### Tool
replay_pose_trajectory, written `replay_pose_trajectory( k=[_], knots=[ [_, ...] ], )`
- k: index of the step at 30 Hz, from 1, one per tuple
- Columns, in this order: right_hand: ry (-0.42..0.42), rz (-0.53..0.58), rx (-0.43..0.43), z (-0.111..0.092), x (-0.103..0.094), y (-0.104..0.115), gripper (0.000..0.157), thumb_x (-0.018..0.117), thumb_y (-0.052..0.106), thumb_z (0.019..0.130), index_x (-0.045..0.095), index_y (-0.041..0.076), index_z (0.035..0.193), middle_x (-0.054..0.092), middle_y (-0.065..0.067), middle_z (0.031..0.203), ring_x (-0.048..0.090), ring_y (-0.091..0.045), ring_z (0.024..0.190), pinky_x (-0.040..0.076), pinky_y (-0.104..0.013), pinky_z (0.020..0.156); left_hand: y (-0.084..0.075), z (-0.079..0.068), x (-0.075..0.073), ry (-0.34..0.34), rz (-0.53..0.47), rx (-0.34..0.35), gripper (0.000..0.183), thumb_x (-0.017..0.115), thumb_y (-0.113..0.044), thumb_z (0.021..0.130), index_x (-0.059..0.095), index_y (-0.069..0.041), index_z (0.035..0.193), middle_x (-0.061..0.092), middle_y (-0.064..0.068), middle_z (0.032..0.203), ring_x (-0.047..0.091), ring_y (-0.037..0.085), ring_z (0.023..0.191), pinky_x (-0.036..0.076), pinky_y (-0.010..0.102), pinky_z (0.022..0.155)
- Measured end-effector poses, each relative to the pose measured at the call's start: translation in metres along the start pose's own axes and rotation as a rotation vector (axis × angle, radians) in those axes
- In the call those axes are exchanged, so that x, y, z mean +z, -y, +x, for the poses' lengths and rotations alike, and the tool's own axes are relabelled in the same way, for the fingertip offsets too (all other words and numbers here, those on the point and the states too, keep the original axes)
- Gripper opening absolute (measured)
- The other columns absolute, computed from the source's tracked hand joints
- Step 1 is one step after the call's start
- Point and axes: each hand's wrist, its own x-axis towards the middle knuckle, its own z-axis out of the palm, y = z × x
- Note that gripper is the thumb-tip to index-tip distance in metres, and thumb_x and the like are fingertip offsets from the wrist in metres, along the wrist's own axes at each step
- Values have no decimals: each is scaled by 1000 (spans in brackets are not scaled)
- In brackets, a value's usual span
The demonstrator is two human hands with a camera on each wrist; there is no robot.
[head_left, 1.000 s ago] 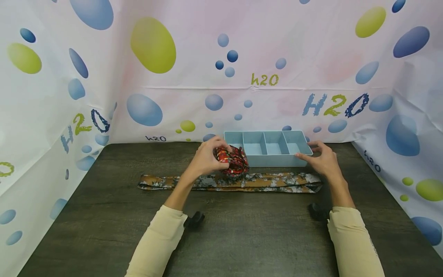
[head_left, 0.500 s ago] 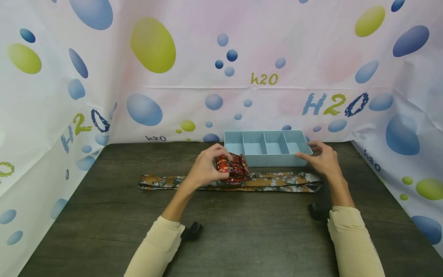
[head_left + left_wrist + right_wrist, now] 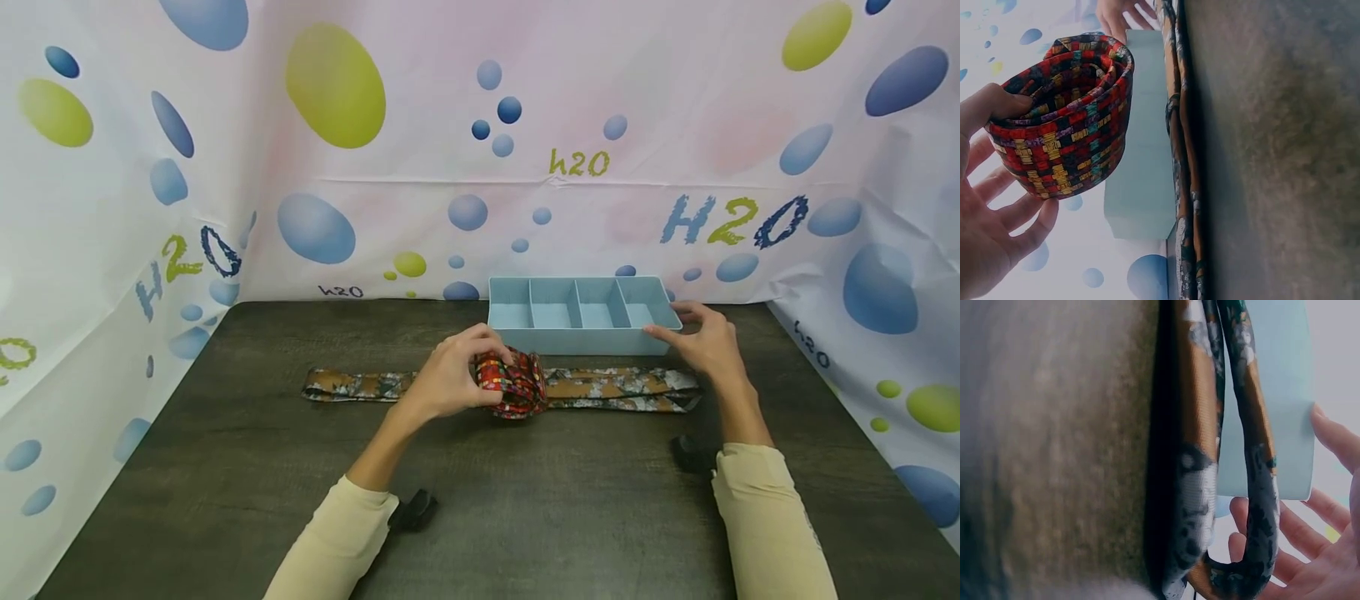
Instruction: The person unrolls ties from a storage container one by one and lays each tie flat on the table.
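Note:
My left hand grips a rolled-up necktie in a red, black and yellow woven pattern, thumb on one side and fingers on the other. Its coiled layers show in the left wrist view, where the roll overlaps the box behind. A brown floral necktie, folded lengthwise, lies across the table under the roll, which hides its middle. At the back, my right hand holds the right end of a light blue divided box, thumb at the front corner and fingers around the end. The box's compartments hold nothing visible.
The dark wood-look table reaches back to a white sheet printed with blue and green bubbles, which also rises on both sides. Black devices are strapped on both wrists below the beige sleeves.
My left hand has brought the rolled necktie toward me, away from the box and over the floral necktie. The right hand keeps its hold on the box. The head view has tilted slightly downward.

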Motion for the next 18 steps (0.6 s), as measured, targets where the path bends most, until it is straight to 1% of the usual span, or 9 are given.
replay_pose_trajectory(
  k=[3,6,11,13,15,18],
  knots=[
    [15,5,4,0,-1,1,80,73,45,95,48,-9,148,49,-41,140,36,-61,133,40,-73,99,-2,-3,2,31,10,-8,30,86,-3,75,74,-11,101,65,3,112,61,22,100,51,42,82],
    [23,2,1,1,-2,1,80,72,45,96,46,-9,148,49,-42,140,36,-61,133,39,-73,100,-2,-6,3,59,29,-24,31,87,-5,75,75,-12,102,65,2,113,62,21,100,50,40,85],
    [28,-12,-5,2,-3,1,81,72,46,96,45,-10,149,49,-43,139,38,-62,131,41,-73,99,-3,-9,6,105,54,-51,31,88,-6,76,75,-13,103,64,2,114,62,23,102,49,45,88],
    [35,-24,0,3,-3,0,82,71,47,96,45,-10,149,48,-43,140,38,-62,131,41,-73,99,-3,-9,7,131,63,-56,30,87,-6,76,75,-14,103,64,2,114,62,23,103,49,46,88],
    [47,-35,8,2,-3,0,83,70,49,97,44,-9,150,47,-43,140,36,-63,132,39,-74,100,-3,-10,9,158,66,-62,30,87,-6,77,75,-13,103,64,2,114,62,23,102,48,44,86],
    [71,-62,7,1,-3,-1,86,69,51,97,42,-9,152,46,-43,141,36,-63,132,39,-75,100,-3,-11,11,188,74,-66,29,87,-7,78,75,-13,103,64,2,113,62,23,100,49,39,84]
  ],
)
